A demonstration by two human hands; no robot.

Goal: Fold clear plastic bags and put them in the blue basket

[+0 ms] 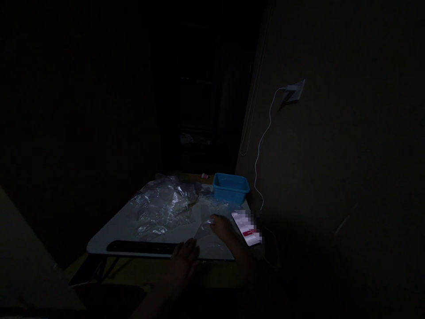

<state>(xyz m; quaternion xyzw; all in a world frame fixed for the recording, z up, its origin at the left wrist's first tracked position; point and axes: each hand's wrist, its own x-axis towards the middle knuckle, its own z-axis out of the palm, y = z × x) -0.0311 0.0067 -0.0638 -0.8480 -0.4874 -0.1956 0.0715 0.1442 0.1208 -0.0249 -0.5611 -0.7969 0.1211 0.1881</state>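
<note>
A person's 2 bare hands work over a white table [114, 228] in a very dark room. The right hand [223, 228] has its thumb and fingers closed in a pinch on the upper end of a piece of clear plastic [203, 229], lifted a little above the tabletop. The left hand [183, 254] is at the near edge, beside the right end of a black strip [142, 247]; its fingers look partly spread, and I cannot tell whether they grip the plastic's lower end. A loose pile of clear plastic [168, 204] lies to the left, a blue tub [230, 194] behind, a lit phone [246, 229] to the right. Handling this film well probably calls for a firm pinch, a steady left hand and slow movement, since thin plastic clings and creases.
</note>
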